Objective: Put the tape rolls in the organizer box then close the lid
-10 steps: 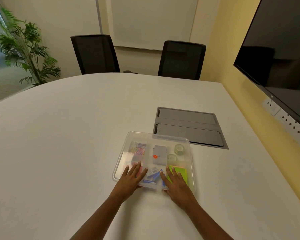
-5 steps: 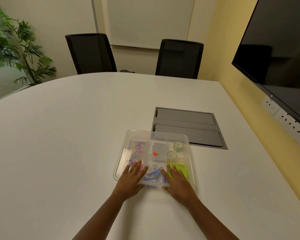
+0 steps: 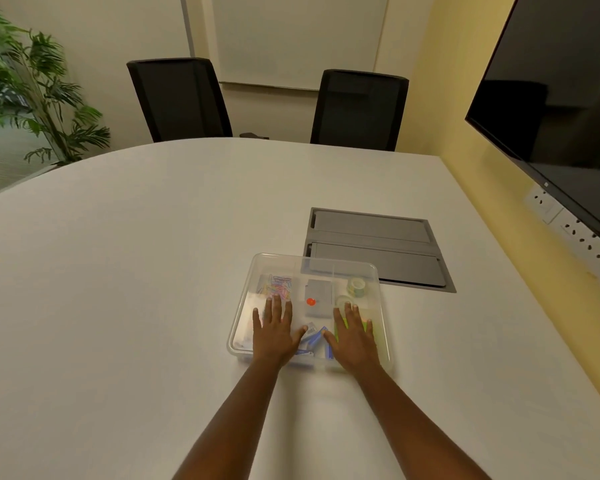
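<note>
Head view. The clear organizer box [image 3: 310, 311] lay on the white table [image 3: 136, 271], its far edge overlapping the near edge of the grey recessed panel [image 3: 378, 249], with the transparent lid [image 3: 312, 263] in place over it. Both hands rested palm-down on the lid: the left hand [image 3: 274, 336] over the near-left part, the right hand [image 3: 354, 339] over the near-right part, each with fingers spread flat and extended, grasping nothing. Compared with half a second earlier, both hands had advanced farther over the lid, so that the palms, then at the near rim, now lay fully upon it; the box itself kept the same place beside the panel.

Through the lid the contents were visible. Two tape rolls sat in the far-right compartment: the greenish patterned tape roll [image 3: 356, 286] upright towards the far wall, and the pale tape roll [image 3: 343, 301] just nearer, touching the right fingertips' edge in the view. Coloured paper clips [image 3: 278, 287] filled the far-left compartment; a grey case with an orange dot [image 3: 317, 297] occupied the middle; blue packets [image 3: 312, 337] lay between the two hands; green sticky notes [image 3: 376, 332] showed partly under the right hand.

Behind the table stood two black chairs [image 3: 181, 98], a potted plant [image 3: 39, 95] at left, and a dark wall screen [image 3: 555, 109] at right.
</note>
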### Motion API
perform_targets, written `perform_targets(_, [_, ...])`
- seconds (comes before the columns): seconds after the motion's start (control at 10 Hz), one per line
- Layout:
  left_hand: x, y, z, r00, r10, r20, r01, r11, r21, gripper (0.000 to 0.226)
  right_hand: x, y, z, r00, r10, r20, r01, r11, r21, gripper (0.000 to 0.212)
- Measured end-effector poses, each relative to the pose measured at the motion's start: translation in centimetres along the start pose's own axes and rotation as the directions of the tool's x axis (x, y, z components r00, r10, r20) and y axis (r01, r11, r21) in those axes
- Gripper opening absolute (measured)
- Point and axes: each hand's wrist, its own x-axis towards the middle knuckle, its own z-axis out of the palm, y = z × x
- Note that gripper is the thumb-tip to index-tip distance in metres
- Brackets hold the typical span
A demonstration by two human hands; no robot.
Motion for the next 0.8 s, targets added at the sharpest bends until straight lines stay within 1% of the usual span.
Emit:
perform_targets(0.1, [0.2,0.4,0.5,0.999,0.047,-0.003,-0.047,0.999,0.003,0.114,0.2,-0.2,0.1,1.0,0.02,0.021,-0.02,1.0,-0.016,0.124])
perform_targets(0.2, [0.1,0.5,1.3,0.998,0.053,0.021,-0.052,0.998,-0.028,0.126,0.2,-0.5,0.4,0.998,0.053,-0.039,-0.053,0.998,-0.013,0.12])
perform_targets(0.3, [0.0,0.2,1.8,0.999,0.029,0.042,-0.025,0.996,-0.089,0.121,0.1,-0.4,0.4,0.994,0.083,0.068,-0.083,0.997,-0.008,0.098])
perform_targets(0.4, [0.0,0.3,1.7,0.999,0.034,0.005,-0.033,0.998,-0.061,0.102,0.3,0.0,1.2,0.996,0.071,0.061,-0.072,0.997,0.014,0.085])
perform_targets(0.5, [-0.1,0.6,1.6,0.999,0.043,0.013,-0.042,0.998,-0.05,0.121,0.2,0.1,1.4,0.997,0.075,0.022,-0.075,0.997,0.001,0.095])
perform_targets(0.6, [-0.4,0.7,0.9,0.999,0.027,0.038,-0.025,0.998,-0.057,0.124,0.2,0.2,0.9,0.998,0.02,0.062,-0.02,1.0,-0.001,0.126])
perform_targets(0.7, [-0.1,0.6,0.2,1.0,0.024,0.0,-0.024,0.999,-0.042,0.13,0.3,0.9,-0.7,0.997,0.005,0.072,-0.002,0.999,-0.036,0.141])
perform_targets(0.8, [1.2,0.5,-1.9,0.998,0.0,-0.064,0.0,1.0,0.001,0.13,1.1,1.7,-3.9,1.0,0.016,0.014,-0.015,0.998,-0.061,0.13])
